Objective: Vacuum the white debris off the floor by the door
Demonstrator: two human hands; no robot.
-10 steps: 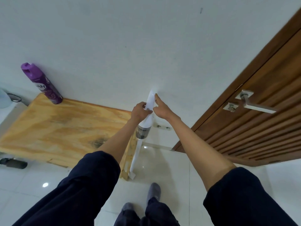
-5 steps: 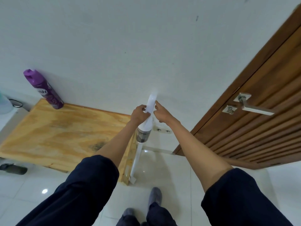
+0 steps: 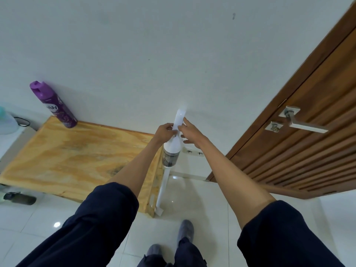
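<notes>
Left hand (image 3: 166, 132) gripping vacuum (image 3: 174, 146), right hand (image 3: 193, 132) touching it, can (image 3: 55, 106) lettered "isy"

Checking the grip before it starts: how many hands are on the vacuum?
2. The left hand grips the vacuum handle from the left; the right hand touches its right side with straight fingers.
</notes>
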